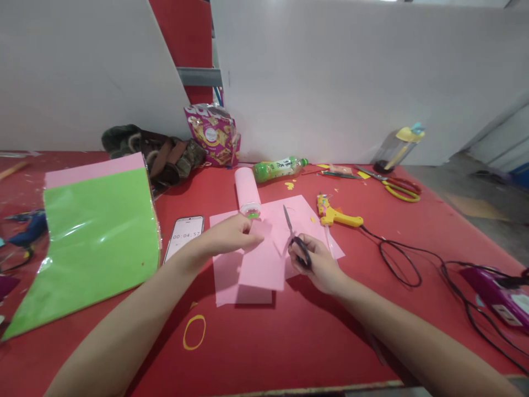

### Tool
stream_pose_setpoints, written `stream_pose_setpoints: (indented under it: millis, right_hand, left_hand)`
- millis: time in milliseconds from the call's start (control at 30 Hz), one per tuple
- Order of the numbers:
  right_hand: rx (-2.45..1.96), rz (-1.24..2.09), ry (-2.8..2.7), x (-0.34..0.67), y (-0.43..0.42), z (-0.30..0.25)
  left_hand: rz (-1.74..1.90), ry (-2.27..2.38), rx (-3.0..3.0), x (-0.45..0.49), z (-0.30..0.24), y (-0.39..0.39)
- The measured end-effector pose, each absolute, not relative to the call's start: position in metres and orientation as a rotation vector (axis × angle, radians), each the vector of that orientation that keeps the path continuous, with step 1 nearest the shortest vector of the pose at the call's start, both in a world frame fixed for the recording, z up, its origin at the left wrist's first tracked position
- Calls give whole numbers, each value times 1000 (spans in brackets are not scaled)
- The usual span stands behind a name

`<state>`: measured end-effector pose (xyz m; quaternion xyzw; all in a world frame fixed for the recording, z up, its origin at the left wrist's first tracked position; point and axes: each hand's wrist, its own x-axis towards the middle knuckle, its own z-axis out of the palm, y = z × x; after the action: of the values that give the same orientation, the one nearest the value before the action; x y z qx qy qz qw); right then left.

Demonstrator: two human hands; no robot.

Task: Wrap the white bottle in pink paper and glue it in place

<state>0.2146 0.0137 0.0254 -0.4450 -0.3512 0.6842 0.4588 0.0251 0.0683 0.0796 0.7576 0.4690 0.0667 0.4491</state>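
My left hand [236, 234] pinches the upper part of a piece of pink paper [262, 268], lifted over larger pink sheets [223, 281] on the red table. In my right hand [318, 259] is a pair of scissors [301, 251], its black handles in my fingers and its blades pointing away from me. The blades look close together, beside the paper's right side. Just beyond my left hand lies a pink paper-wrapped cylinder [247, 188] with a clear and green end. A yellow hot glue gun [339, 216] rests right of the sheets.
Left stand a phone [184, 236] showing a timer and a plastic-wrapped stack of green paper [99, 237]. Behind are a green bottle [279, 169], a snack bag [215, 135], large scissors [397, 186] and a yellow-lidded bottle [399, 148]. A yellow paper ring [185, 333] lies in front; cables [444, 270] run right.
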Motion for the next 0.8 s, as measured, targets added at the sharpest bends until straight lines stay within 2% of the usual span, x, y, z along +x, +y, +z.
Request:
stream_pose_setpoints:
  millis: [100,167,367,533,600,800]
  right_hand:
    - [-1116,1705,-858,216,15,26]
    - [-1128,1691,-860,216,15,25]
    - [-1071,1590,-902,218,18,21]
    - [-1128,1578,-950,215,17,22]
    - [-1147,1574,-966,214,16,24]
    - [-1137,1583,-982,213,15,24]
  left_hand:
    - [-132,1065,2066,15,75,74]
    - [-190,1155,2246,13,67,74]
    - [-40,1422,2432,25,47,67]
    - [268,1132,2580,49,37,58]
    - [272,1051,2569,55,31,54]
    - [153,1239,2587,54,12,55]
